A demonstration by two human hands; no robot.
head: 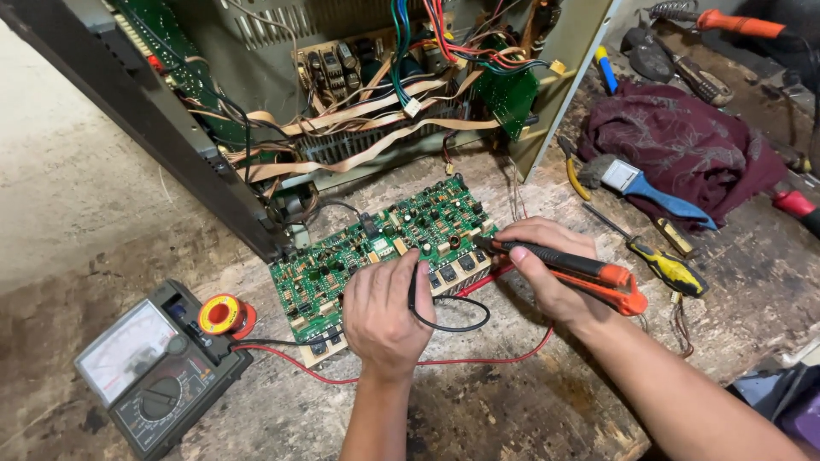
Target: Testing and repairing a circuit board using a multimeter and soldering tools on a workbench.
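Grey, worn tabletop [530, 410] carries the whole arrangement, viewed from above by the head camera. Nearest, at lower left, lies an analogue multimeter [154, 371] with a pale dial face; a spool of solder [224, 315] with a red and yellow flange rests just beside its upper right corner, and a red lead [478, 358] and a black lead [448, 324] run from the meter toward the hands. At centre, the left hand [386, 312] rests palm down on the near edge of a green circuit board [389, 248], its fingers closed over the black lead, whose probe tip is hidden beneath them. The right hand [547, 269] is clamped on a black and orange probe [572, 266], held like a pen with its tip touching the right end of the board. The board lies flat on the tabletop, just in front of the opened chassis. The step in hand is judged to be a reading taken between two points on the board; any further point would call for steady probe tips and a glance at the dial. To the right lie a yellow-handled screwdriver [666, 266], a blue-handled brush [653, 192] and yellow-handled pliers [574, 171], the brush partly upon a maroon cloth [683, 141]. Farthest, the open metal chassis [171, 128] serves as the only container: it holds further green boards [508, 98], flat tan ribbon cables [367, 128] and bundled coloured wires [436, 34].
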